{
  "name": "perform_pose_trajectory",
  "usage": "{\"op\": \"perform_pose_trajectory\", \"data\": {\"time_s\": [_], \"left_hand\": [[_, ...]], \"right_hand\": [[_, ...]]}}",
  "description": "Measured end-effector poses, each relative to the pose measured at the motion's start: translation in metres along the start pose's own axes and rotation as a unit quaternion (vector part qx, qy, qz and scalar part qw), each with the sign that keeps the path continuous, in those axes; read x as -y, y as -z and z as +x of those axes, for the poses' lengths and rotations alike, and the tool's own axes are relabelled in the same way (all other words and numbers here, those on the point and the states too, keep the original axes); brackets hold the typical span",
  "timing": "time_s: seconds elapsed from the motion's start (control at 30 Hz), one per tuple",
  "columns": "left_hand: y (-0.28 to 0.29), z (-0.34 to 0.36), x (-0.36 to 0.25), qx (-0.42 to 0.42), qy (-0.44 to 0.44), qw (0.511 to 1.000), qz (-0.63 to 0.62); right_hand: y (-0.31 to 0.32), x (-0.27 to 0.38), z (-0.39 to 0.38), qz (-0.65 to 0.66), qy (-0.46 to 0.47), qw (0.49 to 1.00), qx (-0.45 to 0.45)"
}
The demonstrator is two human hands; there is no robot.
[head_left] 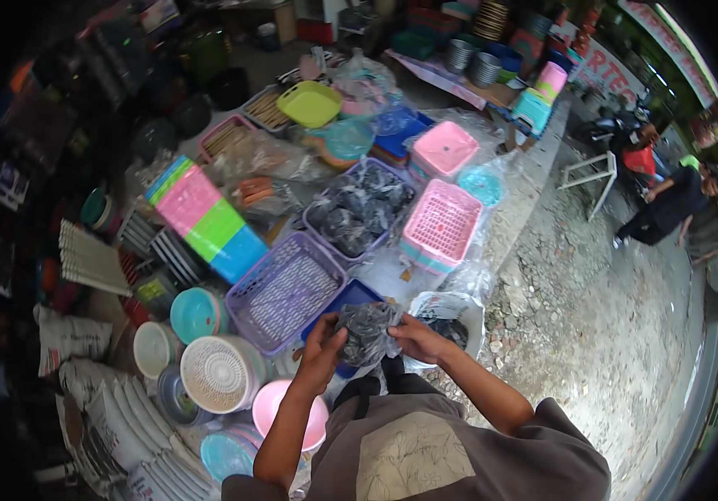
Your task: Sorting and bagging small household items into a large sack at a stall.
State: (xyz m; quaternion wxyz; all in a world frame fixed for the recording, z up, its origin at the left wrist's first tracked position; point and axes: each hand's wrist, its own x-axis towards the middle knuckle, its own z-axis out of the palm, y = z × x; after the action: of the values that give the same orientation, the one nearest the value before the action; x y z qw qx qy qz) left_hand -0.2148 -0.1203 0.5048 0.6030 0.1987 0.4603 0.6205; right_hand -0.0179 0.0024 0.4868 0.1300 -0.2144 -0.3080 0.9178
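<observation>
Dark plastic bag (369,331) gripped between left hand (322,344) and right hand (420,339).
At the lower centre of the frame, the bag is clamped at its left side by the fingers of one hand and pinched at its right by the other. Dark contents are held in a white container (477,324) just right of it. A purple basket (288,288) is seen left of centre; above it, dark bundles (355,209) are piled in another basket (324,238), near stacked pink baskets (444,219).
</observation>
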Motion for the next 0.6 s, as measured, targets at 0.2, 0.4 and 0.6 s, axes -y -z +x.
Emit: {"op": "perform_pose_trajectory", "data": {"time_s": [0.2,0.4,0.6], "left_hand": [[0.018,-0.04,-0.038,0.068,0.007,0.993,-0.096],[0.003,-0.05,-0.044,0.059,-0.141,0.982,0.108],[-0.004,-0.05,-0.048,-0.037,-0.117,0.971,0.207]], "right_hand": [[-0.034,-0.018,0.018,0.06,-0.011,0.998,0.003],[-0.044,-0.03,0.027,0.081,-0.018,0.996,0.04],[-0.046,-0.017,0.04,0.016,-0.027,0.998,0.056]]}}
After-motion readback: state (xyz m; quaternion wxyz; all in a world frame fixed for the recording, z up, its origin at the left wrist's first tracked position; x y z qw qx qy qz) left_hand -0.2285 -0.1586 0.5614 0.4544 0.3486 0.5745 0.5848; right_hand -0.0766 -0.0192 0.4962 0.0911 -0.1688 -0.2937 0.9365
